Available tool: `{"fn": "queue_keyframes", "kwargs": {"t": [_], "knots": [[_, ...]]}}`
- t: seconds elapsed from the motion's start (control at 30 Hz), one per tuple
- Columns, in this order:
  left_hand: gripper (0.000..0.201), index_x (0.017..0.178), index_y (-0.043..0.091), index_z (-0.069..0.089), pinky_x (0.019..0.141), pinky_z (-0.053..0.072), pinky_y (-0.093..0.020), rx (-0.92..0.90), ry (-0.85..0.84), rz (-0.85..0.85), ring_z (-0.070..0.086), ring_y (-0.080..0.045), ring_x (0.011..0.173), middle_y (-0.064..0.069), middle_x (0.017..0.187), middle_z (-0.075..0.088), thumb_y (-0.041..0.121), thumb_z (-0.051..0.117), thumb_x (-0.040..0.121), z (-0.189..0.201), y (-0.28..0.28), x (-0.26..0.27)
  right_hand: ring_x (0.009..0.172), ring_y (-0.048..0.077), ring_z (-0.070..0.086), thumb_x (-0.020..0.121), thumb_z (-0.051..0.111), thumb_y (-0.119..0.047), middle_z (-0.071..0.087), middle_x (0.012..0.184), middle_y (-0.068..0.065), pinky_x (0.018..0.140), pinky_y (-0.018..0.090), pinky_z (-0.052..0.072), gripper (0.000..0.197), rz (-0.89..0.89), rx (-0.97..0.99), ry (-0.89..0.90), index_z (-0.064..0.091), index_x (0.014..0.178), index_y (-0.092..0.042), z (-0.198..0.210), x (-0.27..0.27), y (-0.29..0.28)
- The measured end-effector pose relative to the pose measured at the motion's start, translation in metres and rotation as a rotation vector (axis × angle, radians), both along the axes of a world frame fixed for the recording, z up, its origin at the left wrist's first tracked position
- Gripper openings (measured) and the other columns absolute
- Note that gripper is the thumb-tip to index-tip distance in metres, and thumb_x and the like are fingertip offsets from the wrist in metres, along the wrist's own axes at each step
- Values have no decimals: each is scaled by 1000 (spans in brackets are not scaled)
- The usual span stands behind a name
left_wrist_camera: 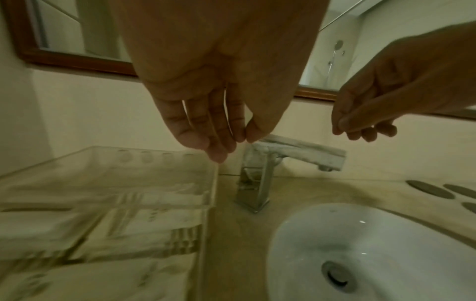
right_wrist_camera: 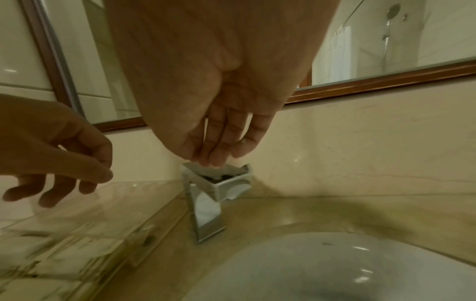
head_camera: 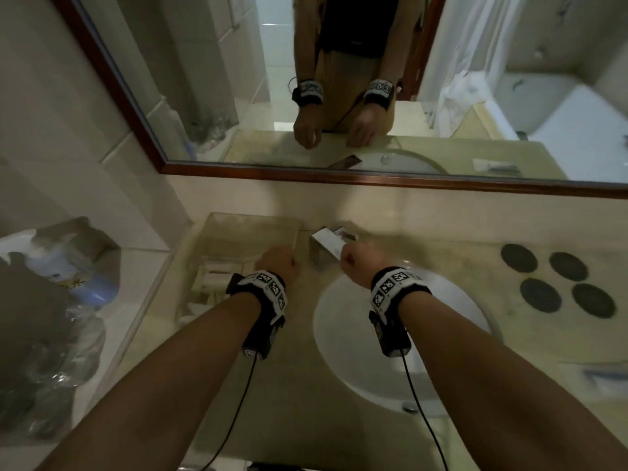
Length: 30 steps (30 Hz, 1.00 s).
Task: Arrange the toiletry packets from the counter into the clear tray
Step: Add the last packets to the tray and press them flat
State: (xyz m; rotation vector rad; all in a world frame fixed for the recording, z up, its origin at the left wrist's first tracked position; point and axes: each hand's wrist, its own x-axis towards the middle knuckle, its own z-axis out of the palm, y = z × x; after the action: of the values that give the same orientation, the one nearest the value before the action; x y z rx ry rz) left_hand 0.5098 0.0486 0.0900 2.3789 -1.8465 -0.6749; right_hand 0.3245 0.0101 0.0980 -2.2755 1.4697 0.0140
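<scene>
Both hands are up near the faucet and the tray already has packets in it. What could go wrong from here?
1. The clear tray is hard to see against the counter; the left hand, hanging loose just above its far corner, might knock its wall.
2. The right hand hovers right over the faucet and might bump it.
3. One packet seems to lie near the counter's right edge, beyond the sink; it is blurred and easy to miss.

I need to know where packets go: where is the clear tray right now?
In the head view the clear plastic tray sits on the beige counter at left, against the back wall, just left of the chrome faucet and beyond the left hand.
</scene>
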Motion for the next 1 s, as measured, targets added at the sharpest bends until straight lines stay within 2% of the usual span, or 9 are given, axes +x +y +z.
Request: {"fn": "queue_keyframes", "kwargs": {"t": [0.1,0.17,0.23,0.3,0.33,0.4,0.47,0.8,1.0], "knots": [[29,79,-1,60,80,51,-41,7,42,-76,64,-37,93,-23,91,64,21,49,94,5,-11,-40,80,33,64,92,42,-23,66,87,15,67,35,52,27,-112,36,14,64,90,-6,-1,-41,1],[40,58,10,40,84,48,-41,-4,35,-142,61,-31,82,-19,77,57,22,49,94,6,-16,-60,82,33,65,91,43,-27,67,87,13,72,38,55,27,-160,48,14,64,91,-10,-1,-62,3],[45,53,15,28,79,47,-43,-38,52,-227,48,-24,69,-9,60,44,18,51,92,6,-20,-84,86,32,64,92,48,-26,68,92,11,75,38,55,22,-206,61,15,65,96,-12,4,-85,10],[35,56,7,36,65,42,-42,-58,108,-281,49,-29,65,-16,60,44,13,52,88,5,-23,-111,88,32,65,91,51,-25,69,94,12,76,37,55,22,-269,45,25,67,99,-12,4,-111,18],[26,64,2,45,64,42,-42,-57,109,-302,56,-34,72,-24,71,53,12,52,87,5,-23,-124,88,32,65,91,52,-25,69,95,12,77,37,55,23,-301,41,31,68,99,-12,4,-123,23],[20,88,-2,58,73,50,-43,-42,88,-356,61,-38,90,-25,95,61,16,51,88,2,-25,-146,91,32,65,91,53,-27,69,98,12,79,39,55,23,-371,36,51,67,101,-12,4,-147,34],[21,94,0,59,77,53,-43,-24,92,-412,63,-37,93,-23,99,64,18,52,87,-2,-26,-164,95,31,63,91,53,-31,66,105,11,82,40,54,23,-442,40,70,65,102,-15,8,-171,46],[18,95,5,62,77,51,-39,22,8,-758,63,-35,96,-18,103,65,18,52,88,-12,-18,-254,98,32,61,91,55,-33,65,108,10,80,37,50,21,-759,82,113,65,99,-17,6,-256,121],[14,76,12,47,63,41,-34,-21,35,-850,52,-29,74,-10,80,52,19,53,86,-17,-10,-297,102,30,61,93,55,-30,65,110,9,86,40,50,22,-898,98,112,65,103,-13,-2,-301,144]]}}
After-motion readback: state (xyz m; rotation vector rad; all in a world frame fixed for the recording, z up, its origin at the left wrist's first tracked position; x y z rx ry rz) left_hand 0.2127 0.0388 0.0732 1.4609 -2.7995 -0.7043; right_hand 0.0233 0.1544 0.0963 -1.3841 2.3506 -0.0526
